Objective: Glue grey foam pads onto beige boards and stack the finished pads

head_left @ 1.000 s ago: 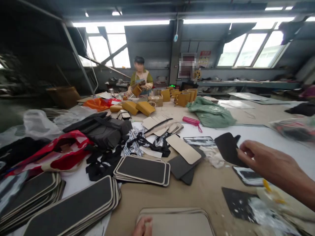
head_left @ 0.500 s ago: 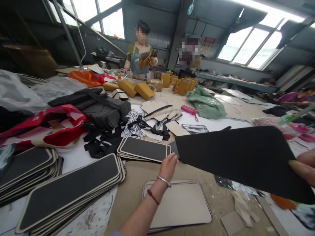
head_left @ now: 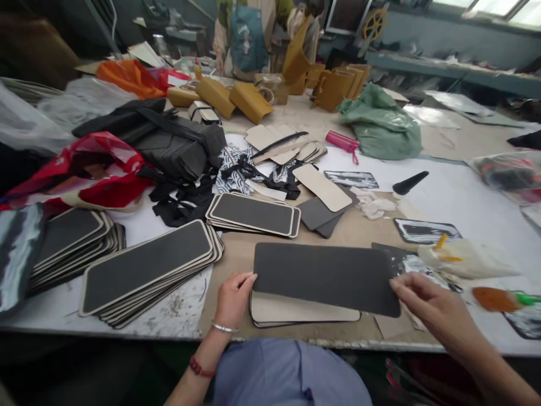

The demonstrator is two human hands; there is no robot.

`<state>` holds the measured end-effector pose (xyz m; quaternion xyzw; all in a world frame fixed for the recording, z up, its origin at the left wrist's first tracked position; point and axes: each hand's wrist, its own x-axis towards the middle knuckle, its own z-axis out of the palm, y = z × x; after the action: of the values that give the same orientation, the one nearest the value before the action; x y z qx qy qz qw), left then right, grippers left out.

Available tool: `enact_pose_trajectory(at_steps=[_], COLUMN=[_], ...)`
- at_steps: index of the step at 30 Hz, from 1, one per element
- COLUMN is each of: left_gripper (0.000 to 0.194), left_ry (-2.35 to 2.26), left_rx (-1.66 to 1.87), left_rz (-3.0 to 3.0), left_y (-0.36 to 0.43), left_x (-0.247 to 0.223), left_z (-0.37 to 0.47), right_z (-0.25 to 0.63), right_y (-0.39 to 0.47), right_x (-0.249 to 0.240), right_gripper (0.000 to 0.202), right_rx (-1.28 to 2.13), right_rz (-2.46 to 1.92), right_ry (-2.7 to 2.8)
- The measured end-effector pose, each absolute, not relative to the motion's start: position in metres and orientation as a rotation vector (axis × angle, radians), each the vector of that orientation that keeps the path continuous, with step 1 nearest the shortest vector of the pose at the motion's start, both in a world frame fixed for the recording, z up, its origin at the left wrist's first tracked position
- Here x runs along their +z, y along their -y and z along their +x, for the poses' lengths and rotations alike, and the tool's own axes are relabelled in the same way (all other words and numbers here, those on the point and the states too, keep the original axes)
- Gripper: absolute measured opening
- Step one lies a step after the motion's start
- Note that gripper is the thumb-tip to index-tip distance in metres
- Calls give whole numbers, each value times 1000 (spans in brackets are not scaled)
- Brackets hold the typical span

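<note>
A dark grey rectangular panel (head_left: 325,276) with rounded corners is stretched between both hands. My left hand (head_left: 235,293) pinches its left edge between thumb and fingers. At the lower right corner, my right hand (head_left: 416,293) is closed on the same panel. Beneath it lies a beige panel stack (head_left: 296,312), partly covered, on a brown board (head_left: 232,251). Beyond my left hand is a short stack of dark panels with beige borders (head_left: 253,213). A longer bordered stack (head_left: 147,268) sits to the left.
Black and patterned straps (head_left: 181,197), a red bag (head_left: 105,175) and dark bundles (head_left: 181,141) lie at left. A green bag (head_left: 382,124) and black tool (head_left: 409,183) are farther right. An orange brush (head_left: 494,299) lies near the right. A person (head_left: 249,39) stands across the table.
The view has tipped downward. The dark panel has come in over the beige stack, lying flatter. My left hand, earlier beside the panel's far end, now grips its left edge.
</note>
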<state>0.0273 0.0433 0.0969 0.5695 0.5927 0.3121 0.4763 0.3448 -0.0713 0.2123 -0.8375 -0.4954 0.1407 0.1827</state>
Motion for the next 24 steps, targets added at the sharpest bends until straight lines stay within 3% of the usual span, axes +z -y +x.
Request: enact_pose_trajectory(at_steps=[3,9,15,24], left_gripper=[24,25,34,29], left_ry=[-1540,-1700,-1786,-1777], left_rx=[658,551,476,450], left_rz=[1410,1350,1346,1347], left_y=[-15,7,9,7], left_x=[81,64,66,66], left_z=[21,35,39,42], right_z=[354,364,366,360], right_y=[80,97,101,97], right_x=[146,73,47,44], right_gripper=[43,34,27,22], right_rx=[727,758,708,670], right_rz=[-2257,-2207,-2250,-2374], right_ry=[1322,1309,1406,1462])
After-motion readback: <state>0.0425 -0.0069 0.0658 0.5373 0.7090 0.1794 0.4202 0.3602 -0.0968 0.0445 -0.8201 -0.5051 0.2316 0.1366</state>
